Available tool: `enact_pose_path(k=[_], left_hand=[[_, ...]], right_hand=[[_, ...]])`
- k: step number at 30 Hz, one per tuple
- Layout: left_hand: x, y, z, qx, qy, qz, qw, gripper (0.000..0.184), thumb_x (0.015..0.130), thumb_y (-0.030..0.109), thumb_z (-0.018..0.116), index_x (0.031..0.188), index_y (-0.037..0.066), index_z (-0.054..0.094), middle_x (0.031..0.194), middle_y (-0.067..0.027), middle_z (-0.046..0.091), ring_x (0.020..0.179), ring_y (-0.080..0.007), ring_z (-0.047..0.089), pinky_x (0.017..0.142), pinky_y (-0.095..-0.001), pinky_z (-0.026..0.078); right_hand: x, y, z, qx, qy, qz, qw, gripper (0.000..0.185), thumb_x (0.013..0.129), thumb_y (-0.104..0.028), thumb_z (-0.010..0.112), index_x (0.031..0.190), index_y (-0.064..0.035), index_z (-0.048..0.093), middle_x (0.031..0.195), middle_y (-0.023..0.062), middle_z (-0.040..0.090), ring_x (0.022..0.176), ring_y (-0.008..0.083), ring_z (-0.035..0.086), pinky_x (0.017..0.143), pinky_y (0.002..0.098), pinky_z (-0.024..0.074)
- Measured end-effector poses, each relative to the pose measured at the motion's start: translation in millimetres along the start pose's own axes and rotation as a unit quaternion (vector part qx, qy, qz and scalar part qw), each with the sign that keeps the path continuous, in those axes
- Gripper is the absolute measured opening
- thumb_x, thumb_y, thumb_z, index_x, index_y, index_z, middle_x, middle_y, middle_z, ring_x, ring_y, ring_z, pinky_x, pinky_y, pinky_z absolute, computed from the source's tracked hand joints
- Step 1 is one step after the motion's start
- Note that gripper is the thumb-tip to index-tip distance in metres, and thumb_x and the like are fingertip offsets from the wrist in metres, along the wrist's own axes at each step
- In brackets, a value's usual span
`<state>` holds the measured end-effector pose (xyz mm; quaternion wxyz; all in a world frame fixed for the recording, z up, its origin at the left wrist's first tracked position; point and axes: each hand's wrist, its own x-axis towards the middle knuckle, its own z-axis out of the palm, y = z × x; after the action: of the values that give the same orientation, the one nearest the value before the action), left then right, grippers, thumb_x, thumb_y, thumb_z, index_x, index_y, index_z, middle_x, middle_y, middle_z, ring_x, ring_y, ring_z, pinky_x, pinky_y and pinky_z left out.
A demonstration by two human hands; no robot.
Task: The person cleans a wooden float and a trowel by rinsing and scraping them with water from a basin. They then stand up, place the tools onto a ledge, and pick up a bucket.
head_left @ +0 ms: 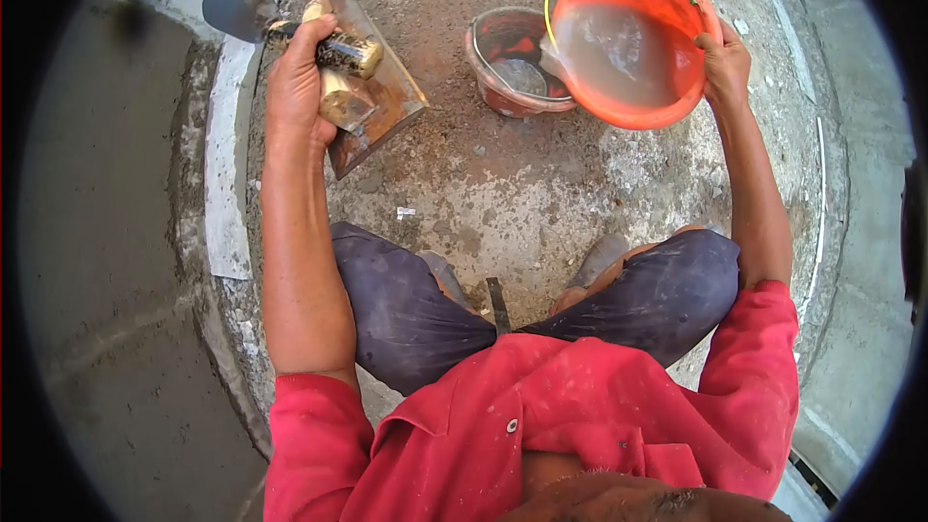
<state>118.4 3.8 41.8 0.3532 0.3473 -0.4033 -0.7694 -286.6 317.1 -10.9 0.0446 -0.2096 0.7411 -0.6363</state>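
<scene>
My left hand is closed round two tools at once: a pointing trowel with a dark blade and worn handle, and a plastering float with a wooden grip and flat plate. With my right hand I grip the rim of an orange bucket, tilted to the left and holding murky grey water. Its yellow wire handle hangs loose over the top. The bucket's left lip overlaps a dirty red bucket standing on the ground, and some water appears to run over that lip into it.
Rough, stained concrete ground lies between my knees and the buckets. Grey walls or slabs flank both sides, with a pale strip along the left edge. A small white scrap lies on the ground.
</scene>
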Motion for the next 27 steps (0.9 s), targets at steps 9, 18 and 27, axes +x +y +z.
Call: enact_pose_path(k=[9, 18, 27], left_hand=[[-3, 5, -9, -0.005, 0.015, 0.01, 1.0, 0.02, 0.087, 0.02, 0.075, 0.09, 0.002, 0.066, 0.081, -0.0065, 0.067, 0.066, -0.0178, 0.067, 0.061, -0.0355, 0.057], [-10, 8, 0, -0.009, 0.003, 0.016, 1.0, 0.022, 0.087, 0.02, 0.074, 0.095, 0.003, 0.065, 0.083, -0.0071, 0.068, 0.07, -0.0191, 0.07, 0.063, -0.0369, 0.059], [2, 0, -3, -0.024, -0.027, 0.006, 0.999, 0.028, 0.086, 0.023, 0.075, 0.102, 0.003, 0.066, 0.087, -0.0077, 0.069, 0.073, -0.0205, 0.07, 0.066, -0.0389, 0.06]], right_hand=[[6, -13, 67, -0.173, 0.024, -0.15, 0.973, 0.043, 0.081, -0.015, 0.061, 0.122, -0.0088, 0.071, 0.095, 0.0095, 0.076, 0.082, 0.0175, 0.07, 0.08, 0.0328, 0.0547], [-41, -9, 125, -0.273, -0.03, -0.309, 0.91, 0.038, 0.086, -0.012, 0.068, 0.124, -0.0129, 0.069, 0.104, 0.013, 0.074, 0.089, 0.0252, 0.073, 0.083, 0.0361, 0.0559], [-99, -39, 151, -0.313, -0.152, -0.424, 0.837, 0.043, 0.085, -0.016, 0.067, 0.128, -0.0167, 0.064, 0.088, 0.0111, 0.067, 0.077, 0.0304, 0.069, 0.066, 0.0402, 0.0574]])
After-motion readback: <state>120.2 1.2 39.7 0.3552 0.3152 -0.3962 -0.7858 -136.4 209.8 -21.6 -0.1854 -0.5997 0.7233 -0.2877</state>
